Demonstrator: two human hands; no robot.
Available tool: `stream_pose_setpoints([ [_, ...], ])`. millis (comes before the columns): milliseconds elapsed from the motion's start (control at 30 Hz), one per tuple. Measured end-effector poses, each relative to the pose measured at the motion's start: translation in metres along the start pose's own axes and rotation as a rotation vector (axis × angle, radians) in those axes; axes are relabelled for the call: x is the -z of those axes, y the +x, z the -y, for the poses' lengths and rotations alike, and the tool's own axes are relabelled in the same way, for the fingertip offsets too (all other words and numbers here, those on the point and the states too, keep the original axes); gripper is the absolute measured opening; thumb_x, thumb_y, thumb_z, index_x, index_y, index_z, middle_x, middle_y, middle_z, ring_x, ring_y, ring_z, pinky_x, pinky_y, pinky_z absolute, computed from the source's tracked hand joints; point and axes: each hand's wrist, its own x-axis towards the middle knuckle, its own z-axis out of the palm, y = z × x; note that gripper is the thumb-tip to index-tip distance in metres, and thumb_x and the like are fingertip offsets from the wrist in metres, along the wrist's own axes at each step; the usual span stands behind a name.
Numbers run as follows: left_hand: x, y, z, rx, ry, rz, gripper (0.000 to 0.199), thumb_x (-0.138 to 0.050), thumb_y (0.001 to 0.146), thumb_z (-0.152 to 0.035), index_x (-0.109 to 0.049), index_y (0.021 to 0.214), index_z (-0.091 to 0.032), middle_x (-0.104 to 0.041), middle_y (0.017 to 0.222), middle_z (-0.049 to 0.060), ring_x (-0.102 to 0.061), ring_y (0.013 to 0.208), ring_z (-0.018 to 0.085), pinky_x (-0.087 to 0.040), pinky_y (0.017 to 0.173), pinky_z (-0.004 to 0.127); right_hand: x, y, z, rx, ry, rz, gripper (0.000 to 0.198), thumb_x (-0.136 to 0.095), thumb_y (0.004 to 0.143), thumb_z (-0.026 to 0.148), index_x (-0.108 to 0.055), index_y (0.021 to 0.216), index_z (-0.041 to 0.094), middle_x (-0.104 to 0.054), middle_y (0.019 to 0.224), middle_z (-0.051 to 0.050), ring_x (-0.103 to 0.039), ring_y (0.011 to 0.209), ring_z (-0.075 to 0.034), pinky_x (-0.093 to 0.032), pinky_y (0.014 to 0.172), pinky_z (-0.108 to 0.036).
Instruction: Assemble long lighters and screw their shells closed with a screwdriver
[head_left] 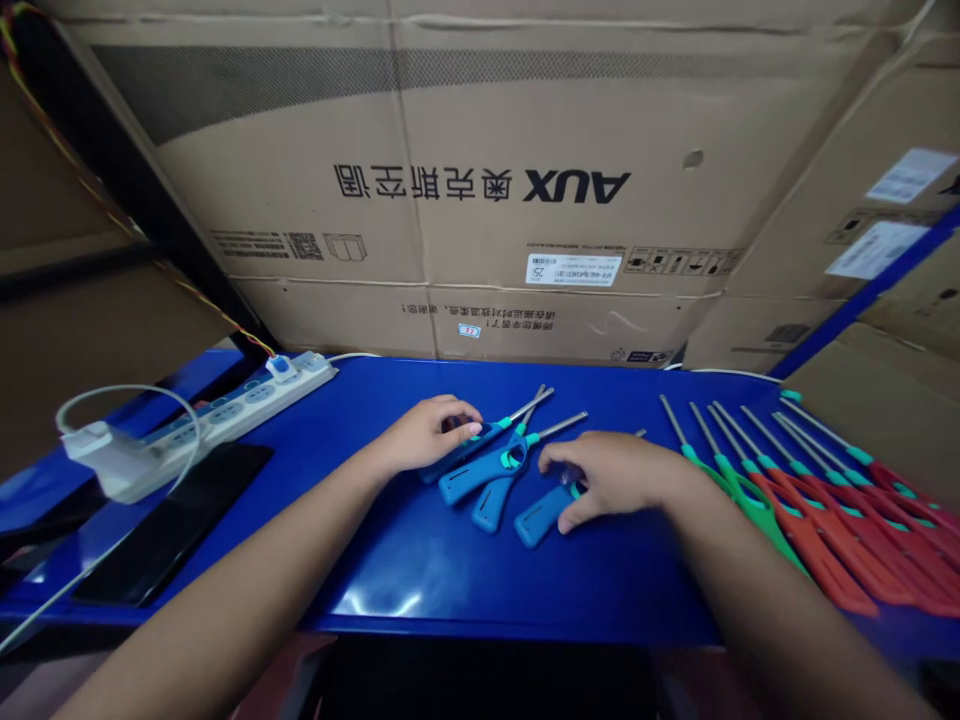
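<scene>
My left hand (pixel 431 432) is curled over a blue long-nosed lighter (pixel 450 462) at the left of a small pile, thumb and fingers closed at its upper part. Two more blue lighters (pixel 491 505) cross each other just right of it, metal rods pointing away from me. My right hand (pixel 615 472) hovers over a separate blue lighter (pixel 536 518), its thumb and index finger spread apart on either side of the handle. That hand hides most of this lighter; only its handle end and the rod's tip show.
A row of green lighters (pixel 757 505) and red lighters (pixel 832 545) lies at the right of the blue table (pixel 420 590). On the left are a white power strip (pixel 232 410) with plugs and a black phone-like slab (pixel 176 525). A cardboard wall (pixel 480 100) stands behind.
</scene>
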Motion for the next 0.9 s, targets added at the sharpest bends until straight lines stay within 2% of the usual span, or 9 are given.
stream_pose_setpoints([
  [133,-0.012,-0.003,-0.013,-0.215,0.020,0.099,0.033,-0.057,0.095,-0.042,-0.067,0.125,-0.036,-0.058,0.139,0.002,-0.051,0.129,0.023,-0.036,0.112,0.041,-0.016,-0.006,-0.004,0.050,-0.014,0.002,0.038,-0.083,0.069,0.038,-0.068,0.104,0.030,-0.067,0.076,0.003,-0.059,0.066,-0.016,-0.030,0.054,-0.025],
  [233,-0.022,-0.004,-0.017,-0.183,0.033,0.149,0.034,-0.053,0.097,-0.040,-0.064,0.129,-0.040,-0.053,0.148,-0.001,-0.043,0.139,0.024,-0.029,0.117,0.045,-0.019,0.000,-0.005,0.167,0.040,0.011,0.031,-0.076,0.077,0.033,-0.070,0.107,0.030,-0.068,0.080,0.002,-0.060,0.068,-0.015,-0.035,0.057,-0.025],
  [433,-0.022,-0.001,-0.001,-0.100,0.123,0.052,0.038,-0.050,0.097,-0.043,-0.063,0.131,-0.032,-0.048,0.151,0.005,-0.042,0.138,0.025,-0.031,0.116,0.044,-0.023,0.011,-0.002,0.339,0.100,-0.051,0.040,-0.065,0.083,0.028,-0.066,0.123,0.026,-0.071,0.107,-0.004,-0.065,0.087,-0.017,-0.047,0.077,-0.028],
  [500,-0.013,0.000,0.004,-0.024,0.125,-0.036,0.042,-0.048,0.097,-0.043,-0.061,0.133,-0.026,-0.054,0.143,0.008,-0.050,0.131,0.024,-0.037,0.111,0.040,-0.024,0.013,-0.005,0.342,0.122,-0.127,0.038,-0.062,0.086,0.028,-0.064,0.123,0.025,-0.071,0.110,-0.004,-0.065,0.090,-0.017,-0.048,0.081,-0.030],
  [567,-0.002,0.001,0.009,0.128,0.124,-0.098,0.046,-0.052,0.093,-0.050,-0.062,0.129,-0.022,-0.065,0.121,0.009,-0.062,0.107,0.022,-0.047,0.095,0.035,-0.025,0.015,-0.008,0.290,0.130,-0.272,0.033,-0.058,0.088,0.027,-0.064,0.120,0.022,-0.071,0.111,-0.005,-0.065,0.087,-0.017,-0.048,0.080,-0.030],
  [633,0.007,0.001,0.013,0.264,0.102,-0.033,0.058,-0.065,0.080,-0.060,-0.062,0.123,-0.021,-0.069,0.100,0.004,-0.064,0.085,0.019,-0.048,0.076,0.030,-0.025,0.017,-0.011,0.215,0.110,-0.439,0.024,-0.055,0.091,0.027,-0.066,0.112,0.021,-0.071,0.106,-0.006,-0.064,0.085,-0.017,-0.048,0.078,-0.031],
  [733,0.014,-0.001,0.015,0.302,0.088,0.136,0.069,-0.077,0.066,-0.062,-0.061,0.120,-0.023,-0.068,0.088,0.000,-0.062,0.073,0.017,-0.043,0.064,0.026,-0.025,0.019,-0.012,0.164,0.083,-0.618,0.019,-0.052,0.094,0.031,-0.067,0.097,0.019,-0.070,0.093,-0.006,-0.063,0.084,-0.019,-0.046,0.077,-0.031],
  [800,0.014,-0.002,0.014,0.285,0.074,0.207,0.069,-0.077,0.066,-0.056,-0.058,0.124,-0.023,-0.068,0.086,-0.002,-0.062,0.071,0.016,-0.041,0.062,0.025,-0.025,0.019,-0.009,0.160,0.078,-0.695,0.020,-0.052,0.095,0.034,-0.065,0.089,0.020,-0.067,0.085,-0.006,-0.062,0.080,-0.019,-0.045,0.075,-0.031],
  [900,0.014,-0.004,0.012,0.298,0.112,0.198,0.064,-0.072,0.072,-0.042,-0.054,0.131,-0.022,-0.069,0.088,-0.001,-0.063,0.072,0.017,-0.042,0.063,0.025,-0.026,0.017,-0.004,0.166,0.073,-0.764,0.019,-0.054,0.094,0.033,-0.063,0.083,0.020,-0.064,0.080,-0.005,-0.060,0.076,-0.018,-0.044,0.071,-0.030],
])
